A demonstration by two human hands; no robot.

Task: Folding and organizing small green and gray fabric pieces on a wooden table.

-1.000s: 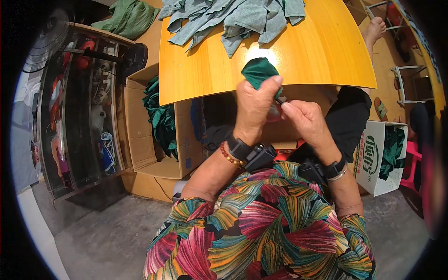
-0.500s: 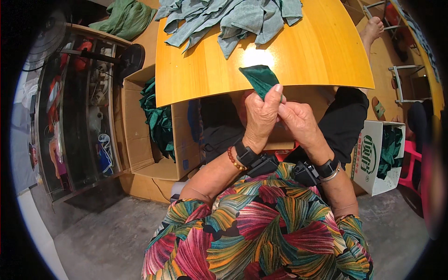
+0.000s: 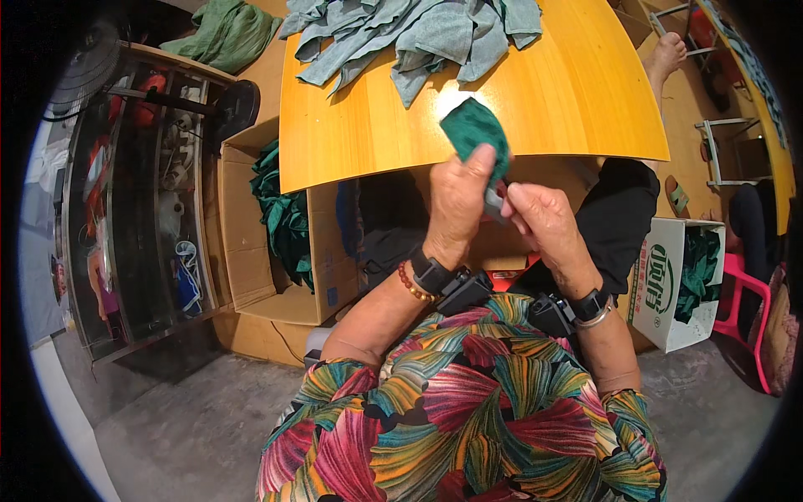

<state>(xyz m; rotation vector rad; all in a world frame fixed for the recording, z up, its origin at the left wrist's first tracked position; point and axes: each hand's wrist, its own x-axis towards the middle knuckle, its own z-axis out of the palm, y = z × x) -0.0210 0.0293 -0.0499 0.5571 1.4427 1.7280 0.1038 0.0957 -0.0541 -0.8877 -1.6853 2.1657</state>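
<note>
Head view. Left hand (image 3: 458, 205): raised at the near edge of the bench (image 3: 376, 134), fingers and thumb closed on a dark green cloth (image 3: 475, 134); a black wrist device and a bead bracelet sit on the wrist. Right hand (image 3: 539, 222): just beside the left, fingers curled and pinching the lower end of the same cloth, where a small grey part shows between the two hands; a black strap and a metal bangle on the wrist. Dark green cloth: folded small, held upright above the bench edge, clear of the surface. Bench: yellow wood, curved near edge. Pile of grey-green cloths (image 3: 418, 33): loose heap at the far side of the bench, well apart from the hands. Open cardboard box (image 3: 251, 251): on the floor left of the bench, dark green cloths inside. White carton (image 3: 661, 284): on the floor at right, also holding green cloths. Metal rack (image 3: 134, 192): far left, holding assorted small goods.
</note>
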